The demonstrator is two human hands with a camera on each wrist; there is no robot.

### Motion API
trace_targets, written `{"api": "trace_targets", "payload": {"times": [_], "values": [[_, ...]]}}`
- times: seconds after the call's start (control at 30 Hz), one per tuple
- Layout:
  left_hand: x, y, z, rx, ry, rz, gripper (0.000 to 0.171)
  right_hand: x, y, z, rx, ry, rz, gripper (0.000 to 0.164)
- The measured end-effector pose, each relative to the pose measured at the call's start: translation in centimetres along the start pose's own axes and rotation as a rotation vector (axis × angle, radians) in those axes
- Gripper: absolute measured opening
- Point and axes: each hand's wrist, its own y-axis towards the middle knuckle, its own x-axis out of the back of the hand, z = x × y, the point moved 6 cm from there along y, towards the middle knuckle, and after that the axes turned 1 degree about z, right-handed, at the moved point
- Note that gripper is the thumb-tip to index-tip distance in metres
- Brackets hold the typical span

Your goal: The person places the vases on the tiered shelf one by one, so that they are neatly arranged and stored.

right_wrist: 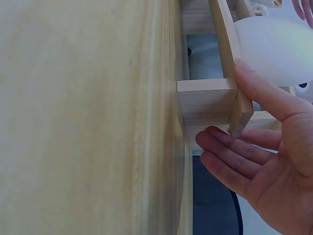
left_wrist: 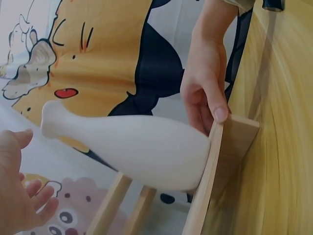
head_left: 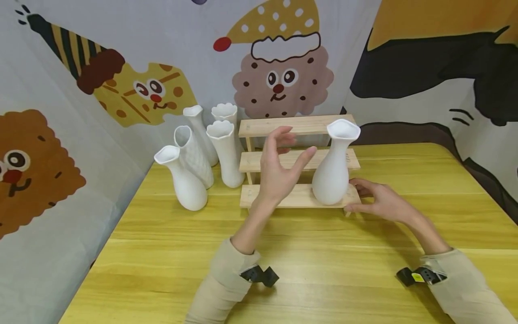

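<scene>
A white vase [head_left: 332, 175] with a narrow neck and flared, wavy rim stands upright on the lowest board at the right of a three-tier wooden display stand [head_left: 279, 200]. My right hand [head_left: 378, 202] grips the right end of that board, thumb at its front edge and the fingers around behind. In the right wrist view the thumb lies along the board [right_wrist: 242, 105] close to the vase's base. My left hand [head_left: 279, 171] hovers in front of the stand, left of the vase, its fingers spread and nothing in them. A clear gap separates it from the vase [left_wrist: 132, 147] in the left wrist view.
Several more white vases stand on the table left of the stand, among them a round-bellied one [head_left: 188, 189] in front and a scallop-rimmed one [head_left: 226, 153] close to the stand. Behind the wooden table [head_left: 307, 270] hangs a cartoon-printed cloth [head_left: 194, 27].
</scene>
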Motion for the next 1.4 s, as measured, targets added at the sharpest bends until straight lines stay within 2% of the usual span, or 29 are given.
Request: {"api": "trace_targets", "payload": {"times": [0.5, 0.93, 1.27, 1.4], "values": [[3.6, 0.1, -0.2, -0.031, -0.004, -0.029, 0.051, -0.1, 0.1, -0.3, -0.011, -0.007, -0.005, 0.071], [6.5, 0.1, -0.3, -0.071, 0.045, -0.061, 0.046, -0.2, 0.2, -0.2, 0.008, -0.011, -0.012, 0.069], [9.6, 0.5, -0.7, -0.109, 0.107, -0.114, 0.042, -0.2, 0.2, -0.3, 0.012, -0.002, -0.011, 0.067], [10.8, 0.5, -0.7, -0.110, 0.175, -0.116, 0.040, -0.2, 0.2, -0.3, 0.010, -0.007, -0.011, 0.068]]}}
